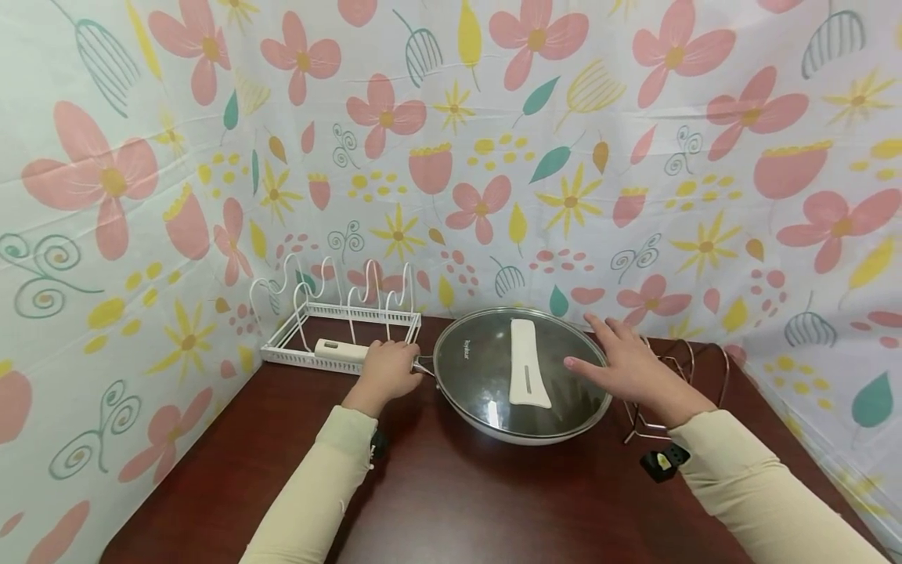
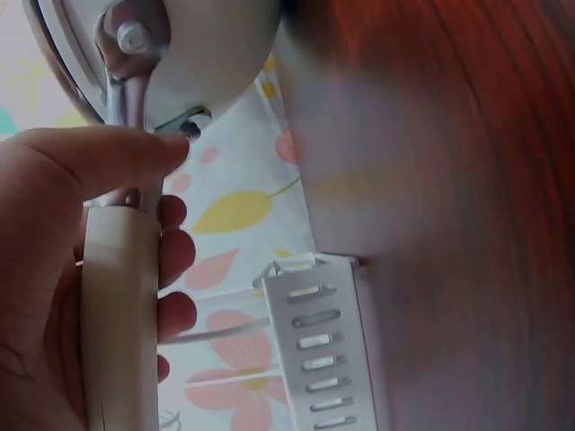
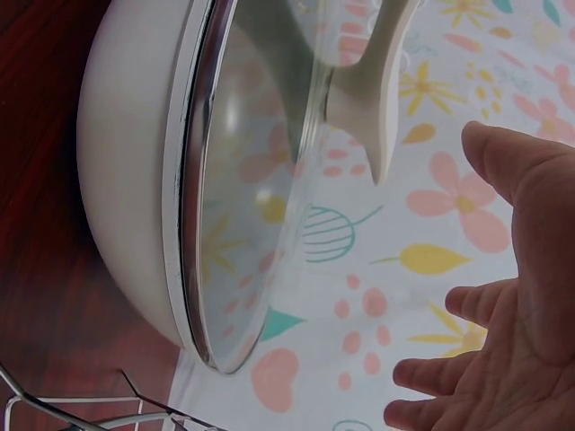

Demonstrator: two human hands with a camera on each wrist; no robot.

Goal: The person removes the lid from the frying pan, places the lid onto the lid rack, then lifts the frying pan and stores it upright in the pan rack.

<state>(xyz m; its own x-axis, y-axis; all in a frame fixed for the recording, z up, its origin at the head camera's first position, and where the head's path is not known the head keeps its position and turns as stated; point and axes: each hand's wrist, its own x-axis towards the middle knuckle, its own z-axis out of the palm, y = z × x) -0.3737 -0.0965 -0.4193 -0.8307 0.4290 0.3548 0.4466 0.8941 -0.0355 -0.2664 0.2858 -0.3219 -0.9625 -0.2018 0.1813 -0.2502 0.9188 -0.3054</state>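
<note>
A white frying pan [image 1: 486, 432] with a dark-looking glass lid [image 1: 475, 376] is in the middle of the head view. Its cream handle [image 1: 341, 350] points left, and my left hand [image 1: 390, 374] grips it near the metal neck. The left wrist view shows the fingers curled round that handle [image 2: 121, 305], thumb across the neck. On the lid stands a long cream lid handle [image 1: 526, 368]. My right hand [image 1: 629, 366] hovers over the lid's right edge with fingers spread, holding nothing. In the right wrist view a gap separates it from the lid handle [image 3: 359, 108].
A white wire rack [image 1: 289, 356] with upright loops stands at the back left, partly behind the pan handle. A copper-coloured wire rack [image 1: 637, 431] is on the right, below my right hand. Flowered cloth [image 1: 451, 157] hangs behind the dark red wooden table [image 1: 451, 501].
</note>
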